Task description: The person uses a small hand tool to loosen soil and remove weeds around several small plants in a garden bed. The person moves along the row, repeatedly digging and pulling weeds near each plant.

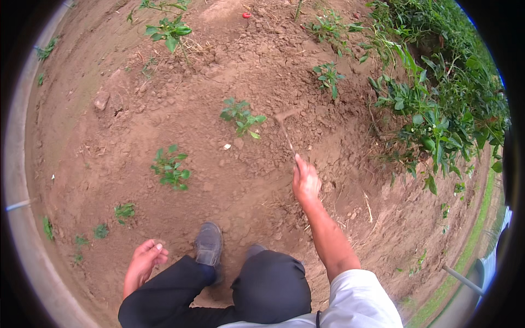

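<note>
My right hand is closed around the handle of a small hand hoe, which reaches away from me over loose brown soil. The hoe's head is blurred and lies just right of a young leafy plant. My left hand hovers beside my knee with the fingers curled and the thumb on top; whether something small is between them cannot be told. Another young plant grows in the soil between my left hand and the first plant. A small white piece lies on the ground near the hoe.
Dense pepper plants stand at the right. A small plant grows beyond the hoe, a taller one at the upper left, and seedlings at the lower left. My shoe rests on the soil. A pale curb runs along the left.
</note>
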### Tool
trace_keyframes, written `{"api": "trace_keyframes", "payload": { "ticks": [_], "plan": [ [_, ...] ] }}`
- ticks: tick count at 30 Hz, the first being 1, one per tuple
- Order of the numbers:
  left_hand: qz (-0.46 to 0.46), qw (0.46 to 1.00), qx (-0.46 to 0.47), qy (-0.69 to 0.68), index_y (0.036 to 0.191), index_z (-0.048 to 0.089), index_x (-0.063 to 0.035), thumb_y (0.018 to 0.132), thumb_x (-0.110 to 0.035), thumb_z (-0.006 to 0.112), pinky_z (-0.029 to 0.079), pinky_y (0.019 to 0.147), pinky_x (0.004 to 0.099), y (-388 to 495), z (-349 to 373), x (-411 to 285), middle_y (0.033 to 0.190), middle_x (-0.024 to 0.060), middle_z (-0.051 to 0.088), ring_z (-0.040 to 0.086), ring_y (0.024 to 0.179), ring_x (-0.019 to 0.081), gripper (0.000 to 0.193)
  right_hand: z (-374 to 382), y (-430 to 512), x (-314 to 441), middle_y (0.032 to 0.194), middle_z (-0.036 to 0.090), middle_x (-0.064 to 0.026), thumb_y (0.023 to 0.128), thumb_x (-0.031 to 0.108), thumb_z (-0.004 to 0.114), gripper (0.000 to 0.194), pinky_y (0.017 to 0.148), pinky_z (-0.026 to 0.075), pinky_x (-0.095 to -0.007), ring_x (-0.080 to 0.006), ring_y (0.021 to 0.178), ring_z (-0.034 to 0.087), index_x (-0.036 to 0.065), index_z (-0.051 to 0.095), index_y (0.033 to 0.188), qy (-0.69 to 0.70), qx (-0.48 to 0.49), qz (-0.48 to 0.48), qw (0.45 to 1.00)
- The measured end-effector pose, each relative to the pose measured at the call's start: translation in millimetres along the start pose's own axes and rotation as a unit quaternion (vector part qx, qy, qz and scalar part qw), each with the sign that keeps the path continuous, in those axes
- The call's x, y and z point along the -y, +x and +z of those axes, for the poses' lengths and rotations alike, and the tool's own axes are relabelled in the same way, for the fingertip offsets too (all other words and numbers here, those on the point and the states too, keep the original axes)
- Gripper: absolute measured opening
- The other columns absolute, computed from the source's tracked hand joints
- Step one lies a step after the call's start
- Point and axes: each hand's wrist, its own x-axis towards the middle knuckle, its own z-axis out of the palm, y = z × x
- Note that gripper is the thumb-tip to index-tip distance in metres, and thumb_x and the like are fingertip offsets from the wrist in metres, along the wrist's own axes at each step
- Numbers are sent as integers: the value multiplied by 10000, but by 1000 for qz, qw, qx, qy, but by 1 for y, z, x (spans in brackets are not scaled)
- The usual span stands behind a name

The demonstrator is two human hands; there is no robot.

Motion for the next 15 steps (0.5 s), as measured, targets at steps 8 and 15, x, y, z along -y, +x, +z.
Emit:
{"api": "trace_keyframes", "payload": {
  "ticks": [8,15],
  "plan": [
    [7,1000,-1,-28,1174,642,-33,1018,-194,634,573,728,298,-1,-11,16,951,106,719,692,781,174,225,-51,-73,24,844,598,-159,931,220,700,443,535,538,-494,-367,612,624,297,610,1358,-5,150,-43,988],
    [-2,1000,12,-18,1187,637,-25,1022,-194,629,571,750,295,1,-8,13,955,97,711,687,798,167,235,-30,-63,37,773,568,-114,901,237,715,284,537,520,-432,-305,633,626,261,717,1184,3,229,-221,948]
  ]
}}
